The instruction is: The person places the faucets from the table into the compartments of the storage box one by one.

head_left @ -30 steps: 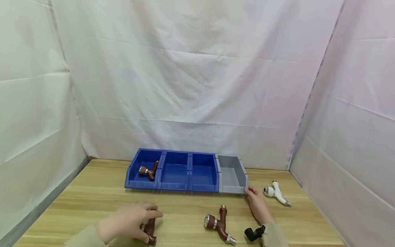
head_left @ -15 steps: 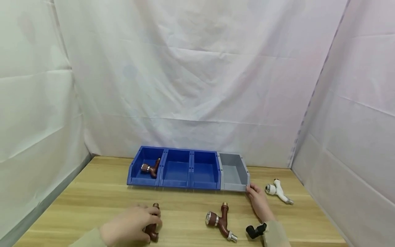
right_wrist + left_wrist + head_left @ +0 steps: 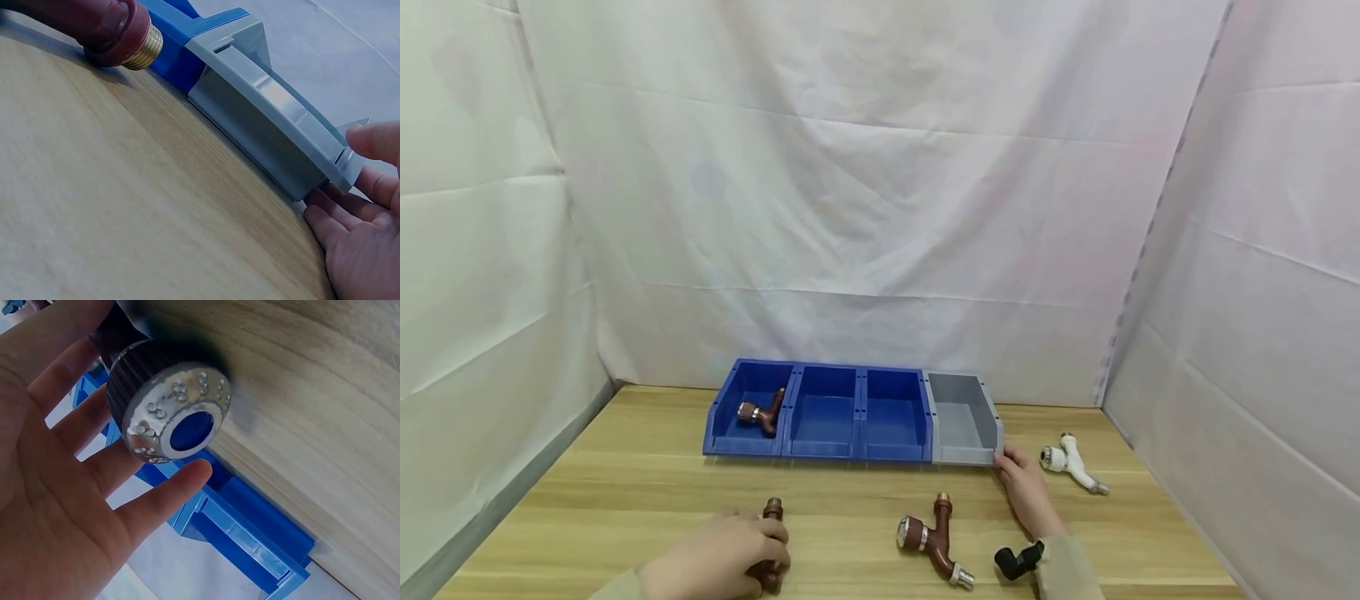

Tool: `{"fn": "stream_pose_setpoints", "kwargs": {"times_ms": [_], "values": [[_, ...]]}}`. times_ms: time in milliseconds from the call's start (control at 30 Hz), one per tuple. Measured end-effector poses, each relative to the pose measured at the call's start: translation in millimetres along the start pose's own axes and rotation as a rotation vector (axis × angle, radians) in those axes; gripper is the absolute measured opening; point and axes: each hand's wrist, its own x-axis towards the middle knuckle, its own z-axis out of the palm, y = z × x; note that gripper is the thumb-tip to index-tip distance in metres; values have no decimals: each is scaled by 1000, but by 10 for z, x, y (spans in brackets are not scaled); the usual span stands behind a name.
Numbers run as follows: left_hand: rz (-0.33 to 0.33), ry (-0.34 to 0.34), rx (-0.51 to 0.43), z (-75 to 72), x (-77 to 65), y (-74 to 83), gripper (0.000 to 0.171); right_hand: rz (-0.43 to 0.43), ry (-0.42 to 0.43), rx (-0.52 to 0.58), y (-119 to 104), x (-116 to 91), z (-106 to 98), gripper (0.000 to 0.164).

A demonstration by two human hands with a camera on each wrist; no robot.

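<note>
My left hand (image 3: 718, 557) has its fingers and thumb around a dark brown tap (image 3: 772, 507) at the front left of the table, covering most of it in the head view. The left wrist view shows the tap's ribbed knob (image 3: 172, 409), with a silver face and blue centre, beside the fingers. My right hand (image 3: 1028, 496) grips the front right corner of a grey storage bin (image 3: 964, 457), thumb on the rim and fingers beneath, as the right wrist view shows. This bin joins the right end of a row of blue bins (image 3: 820, 450). The leftmost one contains another brown tap (image 3: 767, 415).
A third brown tap (image 3: 938, 542) lies on the wooden table (image 3: 850, 517) between my hands. A black elbow-shaped piece (image 3: 1017, 562) is by the right wrist. Right of that hand lies a white tap (image 3: 1075, 465). White cloth (image 3: 865, 208) hangs behind and at both sides.
My left hand has lowered onto the brown tap and its fingers have closed around it. The right hand stays at the grey bin's corner.
</note>
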Motion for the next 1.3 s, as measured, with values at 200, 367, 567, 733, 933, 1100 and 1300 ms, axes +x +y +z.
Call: {"fn": "stream_pose_setpoints", "kwargs": {"times_ms": [200, 367, 567, 733, 933, 1100, 1300], "values": [[-11, -12, -1, -10, 17, 19, 29, 0, 5, 6, 6, -19, -19, 48], [-14, -22, -15, -22, 26, 24, 27, 12, -2, 8, -23, -32, -28, 49], [10, -1, -19, -44, 19, 11, 26, 3, -17, 21, -54, 8, -14, 50], [44, 19, -4, -45, 27, 6, 22, -33, -26, 14, -31, 20, -23, 50], [4, -21, -30, -36, 18, 12, 17, -48, -37, 6, 15, 4, -31, 51], [-4, -17, -44, -24, 8, 17, 11, -3, -39, 7, -11, -6, -5, 51], [57, 48, -8, -7, 9, 31, 14, 13, -35, 6, -41, -10, 6, 49]]}}
